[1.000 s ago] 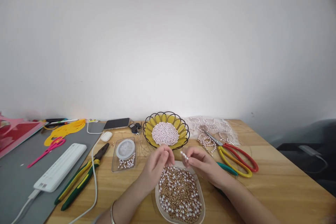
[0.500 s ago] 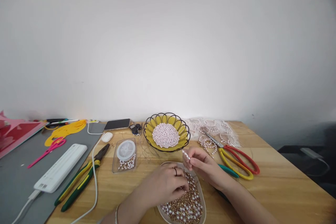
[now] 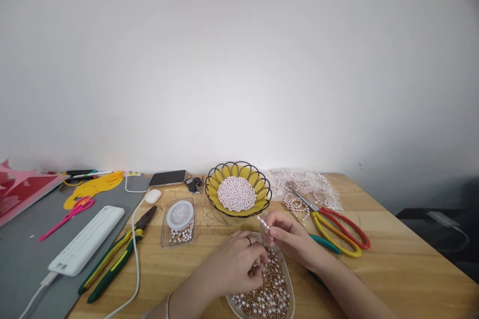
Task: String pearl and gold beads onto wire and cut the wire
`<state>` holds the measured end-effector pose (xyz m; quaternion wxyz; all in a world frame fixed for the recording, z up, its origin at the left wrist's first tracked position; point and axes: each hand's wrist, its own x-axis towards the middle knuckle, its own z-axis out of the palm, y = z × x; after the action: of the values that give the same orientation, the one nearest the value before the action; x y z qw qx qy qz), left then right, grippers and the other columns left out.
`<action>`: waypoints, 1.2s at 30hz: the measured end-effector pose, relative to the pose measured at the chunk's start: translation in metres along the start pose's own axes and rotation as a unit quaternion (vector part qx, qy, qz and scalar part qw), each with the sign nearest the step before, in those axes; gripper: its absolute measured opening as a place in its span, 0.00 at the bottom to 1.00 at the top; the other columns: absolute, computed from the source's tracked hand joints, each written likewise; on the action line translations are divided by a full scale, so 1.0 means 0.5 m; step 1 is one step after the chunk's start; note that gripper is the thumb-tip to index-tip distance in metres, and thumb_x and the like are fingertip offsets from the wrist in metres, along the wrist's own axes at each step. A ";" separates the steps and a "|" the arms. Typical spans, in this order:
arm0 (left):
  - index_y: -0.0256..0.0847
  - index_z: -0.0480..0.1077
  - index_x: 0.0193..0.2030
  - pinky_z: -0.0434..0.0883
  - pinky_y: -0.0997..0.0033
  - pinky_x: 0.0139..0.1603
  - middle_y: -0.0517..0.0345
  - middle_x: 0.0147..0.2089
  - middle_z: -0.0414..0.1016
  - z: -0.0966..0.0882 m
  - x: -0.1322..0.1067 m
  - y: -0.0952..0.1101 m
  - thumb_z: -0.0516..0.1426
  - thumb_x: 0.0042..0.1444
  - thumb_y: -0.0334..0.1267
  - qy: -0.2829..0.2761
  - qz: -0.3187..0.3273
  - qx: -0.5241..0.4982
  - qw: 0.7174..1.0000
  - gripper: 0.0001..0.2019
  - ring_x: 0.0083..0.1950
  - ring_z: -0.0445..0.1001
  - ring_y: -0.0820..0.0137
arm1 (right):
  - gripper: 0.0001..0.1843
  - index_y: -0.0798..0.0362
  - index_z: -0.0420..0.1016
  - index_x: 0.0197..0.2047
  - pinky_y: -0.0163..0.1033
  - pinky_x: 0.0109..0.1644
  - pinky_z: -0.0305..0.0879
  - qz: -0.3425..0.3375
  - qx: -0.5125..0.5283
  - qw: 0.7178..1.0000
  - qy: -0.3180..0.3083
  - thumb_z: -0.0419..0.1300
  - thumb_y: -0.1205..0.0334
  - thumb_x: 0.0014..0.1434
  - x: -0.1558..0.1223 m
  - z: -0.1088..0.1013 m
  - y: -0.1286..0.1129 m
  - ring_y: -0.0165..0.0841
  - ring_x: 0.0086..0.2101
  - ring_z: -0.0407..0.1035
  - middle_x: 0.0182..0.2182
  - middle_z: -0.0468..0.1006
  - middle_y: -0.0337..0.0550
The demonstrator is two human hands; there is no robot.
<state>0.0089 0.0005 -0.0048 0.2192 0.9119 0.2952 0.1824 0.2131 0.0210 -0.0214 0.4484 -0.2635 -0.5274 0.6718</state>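
Note:
My right hand (image 3: 285, 235) pinches a short strand of pale pink pearl beads (image 3: 263, 223) between thumb and fingers, its end sticking out to the upper left. My left hand (image 3: 243, 262), with a dark ring on one finger, hovers over a shallow tray (image 3: 291, 286) of mixed gold and pearl beads (image 3: 267, 294). Its fingers are curled with the tips close together; whatever is between them is too small to make out. The left hand covers the tray's upper left part.
Behind the hands stands a yellow basket (image 3: 211, 198) of pearl beads. Scissors (image 3: 339, 224) and beaded loops (image 3: 295, 205) lie to the right. Leftward are a clear box with a spool (image 3: 180, 215), pliers (image 3: 116, 259), a white cable (image 3: 136, 259), a power strip (image 3: 88, 239) and pink scissors (image 3: 67, 218).
My left fingers have curled and drawn together a little above the tray. The right hand keeps its hold on the strand, almost still. The view has shifted slightly.

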 end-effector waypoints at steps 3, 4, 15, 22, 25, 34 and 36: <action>0.40 0.75 0.40 0.73 0.64 0.49 0.52 0.40 0.80 -0.009 -0.001 0.003 0.59 0.52 0.25 0.019 -0.043 -0.052 0.998 0.10 0.45 0.76 0.60 | 0.20 0.51 0.71 0.31 0.38 0.35 0.58 0.003 0.006 1.000 0.002 0.71 0.46 0.58 0.000 0.000 -0.004 0.30 0.27 0.63 0.25 0.70 0.34; 0.40 0.76 0.39 0.73 0.67 0.46 0.53 0.39 0.79 -0.013 -0.001 0.004 0.58 0.52 0.25 0.018 -0.052 -0.068 0.996 0.10 0.42 0.76 0.63 | 0.20 0.51 0.71 0.31 0.38 0.35 0.57 0.001 0.007 1.000 0.002 0.71 0.47 0.58 0.001 -0.001 -0.004 0.30 0.27 0.63 0.25 0.70 0.34; 0.41 0.82 0.36 0.74 0.67 0.41 0.52 0.36 0.84 -0.046 0.009 0.001 0.64 0.58 0.36 0.132 -0.116 -0.320 0.931 0.04 0.38 0.80 0.64 | 0.19 0.51 0.71 0.31 0.38 0.36 0.57 0.000 0.022 1.000 -0.006 0.72 0.47 0.58 0.000 0.003 -0.012 0.30 0.26 0.62 0.24 0.71 0.33; 0.37 0.83 0.35 0.78 0.69 0.41 0.49 0.36 0.86 -0.063 0.012 -0.005 0.74 0.45 0.47 0.258 -0.189 -0.557 0.766 0.16 0.35 0.82 0.68 | 0.20 0.51 0.70 0.30 0.38 0.34 0.55 0.002 0.012 1.000 -0.022 0.70 0.46 0.59 0.000 -0.002 -0.008 0.30 0.26 0.61 0.23 0.69 0.34; 0.37 0.84 0.34 0.78 0.74 0.40 0.50 0.36 0.86 -0.059 0.010 -0.009 0.76 0.42 0.47 0.280 -0.195 -0.586 0.735 0.17 0.34 0.81 0.72 | 0.19 0.52 0.71 0.31 0.38 0.34 0.56 0.000 -0.003 0.999 -0.034 0.70 0.47 0.60 -0.001 -0.005 -0.003 0.30 0.26 0.62 0.24 0.70 0.34; 0.37 0.84 0.35 0.79 0.76 0.38 0.50 0.36 0.87 -0.063 0.010 -0.010 0.76 0.43 0.44 0.281 -0.186 -0.618 0.710 0.16 0.33 0.81 0.73 | 0.18 0.52 0.74 0.31 0.36 0.33 0.55 0.011 -0.022 0.998 -0.050 0.71 0.48 0.59 -0.001 -0.002 -0.003 0.29 0.26 0.62 0.26 0.71 0.34; 0.37 0.84 0.35 0.78 0.78 0.38 0.51 0.35 0.87 -0.065 0.009 -0.008 0.76 0.42 0.45 0.283 -0.182 -0.617 0.711 0.16 0.33 0.81 0.73 | 0.18 0.53 0.74 0.31 0.36 0.33 0.56 0.012 -0.019 0.998 -0.052 0.71 0.49 0.59 0.000 -0.003 -0.003 0.28 0.26 0.63 0.25 0.71 0.34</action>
<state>-0.0043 0.0158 0.0211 0.6685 0.4076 0.3253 0.5302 0.2148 0.0215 -0.0203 0.4076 -0.2432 -0.5596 0.6794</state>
